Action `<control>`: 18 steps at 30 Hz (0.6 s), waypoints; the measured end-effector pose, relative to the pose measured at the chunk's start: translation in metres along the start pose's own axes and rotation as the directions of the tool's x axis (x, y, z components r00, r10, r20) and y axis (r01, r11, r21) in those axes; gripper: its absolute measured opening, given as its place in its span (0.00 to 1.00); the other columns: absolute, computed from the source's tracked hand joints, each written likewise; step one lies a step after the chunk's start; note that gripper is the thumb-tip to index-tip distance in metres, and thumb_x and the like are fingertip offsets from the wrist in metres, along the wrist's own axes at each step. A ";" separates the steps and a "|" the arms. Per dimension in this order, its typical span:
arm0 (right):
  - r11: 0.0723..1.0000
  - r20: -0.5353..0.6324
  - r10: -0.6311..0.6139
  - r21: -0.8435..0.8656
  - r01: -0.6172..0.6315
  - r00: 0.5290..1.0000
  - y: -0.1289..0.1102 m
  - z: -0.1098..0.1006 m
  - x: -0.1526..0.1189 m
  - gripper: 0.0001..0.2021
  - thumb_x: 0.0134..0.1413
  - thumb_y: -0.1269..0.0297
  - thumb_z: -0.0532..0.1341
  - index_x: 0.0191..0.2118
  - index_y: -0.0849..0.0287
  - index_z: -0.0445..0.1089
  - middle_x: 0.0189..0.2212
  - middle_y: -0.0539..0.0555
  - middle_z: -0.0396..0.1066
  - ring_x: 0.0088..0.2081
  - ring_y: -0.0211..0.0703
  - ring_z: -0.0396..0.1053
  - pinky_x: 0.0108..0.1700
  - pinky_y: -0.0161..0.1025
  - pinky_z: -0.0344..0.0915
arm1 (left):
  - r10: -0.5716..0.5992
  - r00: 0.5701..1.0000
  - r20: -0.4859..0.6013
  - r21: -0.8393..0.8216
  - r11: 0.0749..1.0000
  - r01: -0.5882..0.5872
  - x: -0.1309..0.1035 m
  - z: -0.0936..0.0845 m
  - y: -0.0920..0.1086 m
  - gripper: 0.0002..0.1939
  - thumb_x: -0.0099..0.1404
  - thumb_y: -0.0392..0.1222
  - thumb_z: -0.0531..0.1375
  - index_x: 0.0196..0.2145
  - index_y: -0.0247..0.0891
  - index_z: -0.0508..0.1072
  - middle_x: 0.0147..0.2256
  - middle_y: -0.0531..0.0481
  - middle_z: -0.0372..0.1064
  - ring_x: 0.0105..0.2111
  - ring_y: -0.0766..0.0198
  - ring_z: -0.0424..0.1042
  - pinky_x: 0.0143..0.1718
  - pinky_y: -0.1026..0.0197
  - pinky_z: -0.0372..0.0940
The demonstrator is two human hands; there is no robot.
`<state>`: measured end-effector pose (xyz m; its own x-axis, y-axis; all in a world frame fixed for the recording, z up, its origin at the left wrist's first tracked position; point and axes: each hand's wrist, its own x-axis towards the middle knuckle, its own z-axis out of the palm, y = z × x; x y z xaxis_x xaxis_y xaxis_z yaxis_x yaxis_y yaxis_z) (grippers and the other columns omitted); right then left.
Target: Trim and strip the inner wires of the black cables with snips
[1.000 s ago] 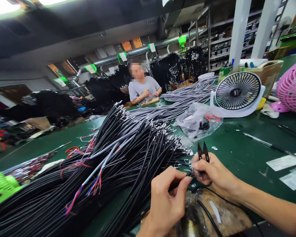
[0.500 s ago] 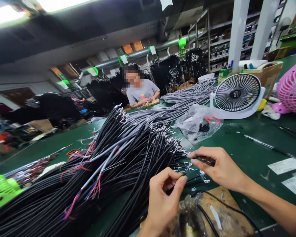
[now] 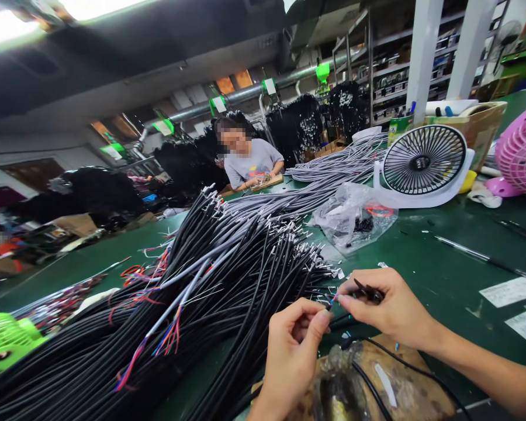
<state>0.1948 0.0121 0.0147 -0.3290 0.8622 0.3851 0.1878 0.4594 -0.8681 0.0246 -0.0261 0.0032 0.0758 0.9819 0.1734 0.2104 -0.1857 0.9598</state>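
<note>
My left hand (image 3: 298, 339) is closed in a pinch on the end of a black cable, just above a worn block (image 3: 403, 374) wrapped partly in clear plastic. Close beside it, my right hand (image 3: 383, 298) pinches thin coloured wires at the cable's tip. A small dark tool (image 3: 369, 291) is tucked in the right hand's fingers. To the left lies a big bundle of black cables (image 3: 228, 292) with stripped pale ends. Grey cables (image 3: 188, 283) with red, blue and purple wires rest across it.
A white fan (image 3: 423, 161), a plastic bag (image 3: 353, 219), a pen (image 3: 464, 248) and paper labels (image 3: 508, 289) are on the green table (image 3: 429, 286). A pink fan (image 3: 523, 152) is at right, a green fan (image 3: 9, 345) at left. Across the table sits a person (image 3: 252, 161).
My right hand has come down and closer to my left hand, its fingertips now on the thin wires. The dark tool in it has turned. My left hand has barely moved.
</note>
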 end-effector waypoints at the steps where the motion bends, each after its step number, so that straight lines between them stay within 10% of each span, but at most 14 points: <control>1: 1.000 0.001 0.017 0.014 -0.017 1.000 0.000 0.001 -0.001 0.08 0.50 0.66 0.60 0.25 0.63 0.73 0.16 0.47 0.61 0.18 0.32 0.52 0.19 0.31 0.49 | -0.005 1.000 -0.001 -0.014 1.000 0.005 0.000 0.000 -0.001 0.13 0.61 0.45 0.58 0.23 0.34 0.70 0.18 0.55 0.60 0.18 0.71 0.56 0.18 0.70 0.52; 10: 0.942 -0.087 -0.311 -0.163 0.294 0.946 0.006 0.005 -0.008 0.09 0.40 0.81 0.60 0.30 0.64 0.73 0.23 0.51 0.69 0.24 0.35 0.65 0.27 0.32 0.60 | 0.105 0.988 -0.113 0.128 0.988 -0.091 0.003 0.005 -0.003 0.09 0.60 0.41 0.59 0.27 0.34 0.75 0.22 0.51 0.66 0.22 0.67 0.64 0.21 0.68 0.58; 18: 0.862 -0.107 -0.445 -0.319 0.394 0.889 0.012 0.007 -0.011 0.04 0.49 0.73 0.61 0.34 0.64 0.70 0.25 0.53 0.69 0.25 0.37 0.66 0.27 0.33 0.60 | 0.269 0.953 -0.140 0.257 0.939 -0.228 0.001 0.008 -0.007 0.04 0.58 0.36 0.61 0.28 0.36 0.76 0.24 0.51 0.70 0.23 0.65 0.68 0.23 0.67 0.61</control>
<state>0.1946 0.0066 -0.0021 -0.2772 0.5848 0.7624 0.3275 0.8035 -0.4972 0.0309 -0.0245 -0.0048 -0.0076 0.8908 0.4544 0.4305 -0.4072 0.8055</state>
